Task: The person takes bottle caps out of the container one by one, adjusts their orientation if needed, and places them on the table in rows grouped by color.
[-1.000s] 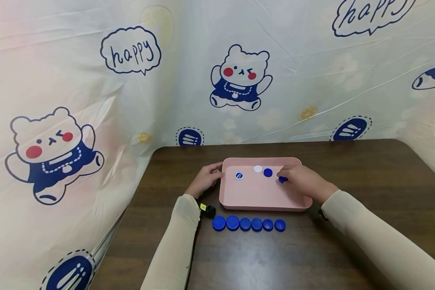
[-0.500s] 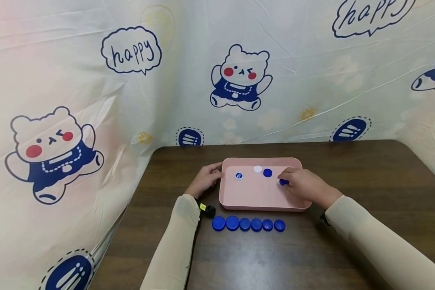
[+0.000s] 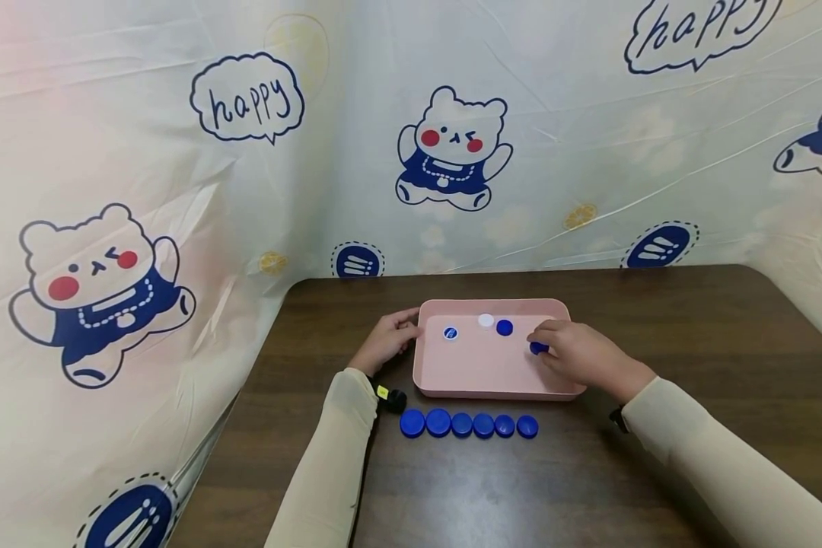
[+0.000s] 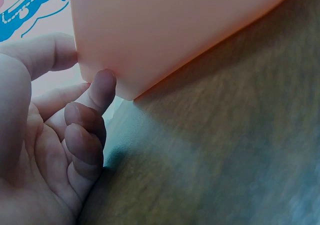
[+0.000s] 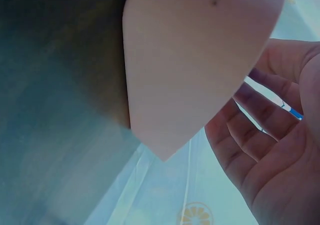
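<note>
In the head view my right hand is over the right side of the pink tray, with a blue round cap pinched at its fingertips. The right wrist view shows only the tray's outer wall and the right hand beside it; the fingertips and cap are hidden there. My left hand holds the tray's left edge, its thumb and fingertips against the wall in the left wrist view, the other fingers curled. Lying in the tray are a white disc, a blue disc and a blue-and-white patterned disc.
A row of several blue caps, larger at the left, lies on the dark wooden table just in front of the tray. Behind the table hangs a pale printed cloth.
My right hand has shifted slightly toward me and to the right, bringing the pinched blue cap along. The left hand and the tray look unmoved.
</note>
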Motion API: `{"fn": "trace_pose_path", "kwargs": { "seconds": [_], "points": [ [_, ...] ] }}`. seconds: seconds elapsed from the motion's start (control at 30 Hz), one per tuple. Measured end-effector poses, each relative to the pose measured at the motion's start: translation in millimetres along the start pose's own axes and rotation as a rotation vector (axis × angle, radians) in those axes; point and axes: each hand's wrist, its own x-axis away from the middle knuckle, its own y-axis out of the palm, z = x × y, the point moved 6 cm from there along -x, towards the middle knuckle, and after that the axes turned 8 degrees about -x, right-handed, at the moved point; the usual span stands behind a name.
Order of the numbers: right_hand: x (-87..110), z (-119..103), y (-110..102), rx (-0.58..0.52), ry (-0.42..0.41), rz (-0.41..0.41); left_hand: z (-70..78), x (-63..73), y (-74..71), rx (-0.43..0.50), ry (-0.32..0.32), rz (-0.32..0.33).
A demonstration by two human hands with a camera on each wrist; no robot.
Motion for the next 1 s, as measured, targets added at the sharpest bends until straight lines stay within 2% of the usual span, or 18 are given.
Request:
{"fn": "trace_pose_path", "kwargs": {
  "seconds": [0.2, 0.5, 0.63, 1.0],
  "points": [
    [6.1, -4.3, 0.1, 0.019, -0.025, 0.022, 0.2, 0.1, -0.1, 0.001, 0.003, -0.006],
    [16.9, -9.8, -1.2, 0.047, -0.107, 0.083, 4.3, 2.0, -0.3, 0.009, 0.004, -0.025],
    [20.9, -13.5, -3.4, 0.048, -0.099, 0.079, -1.7, -0.1, 0.3, 0.007, 0.006, -0.005],
    [32.8, -20.0, -6.4, 0.053, -0.106, 0.105, -0.9, 0.0, 0.2, 0.022, 0.006, -0.008]
  ]
}}
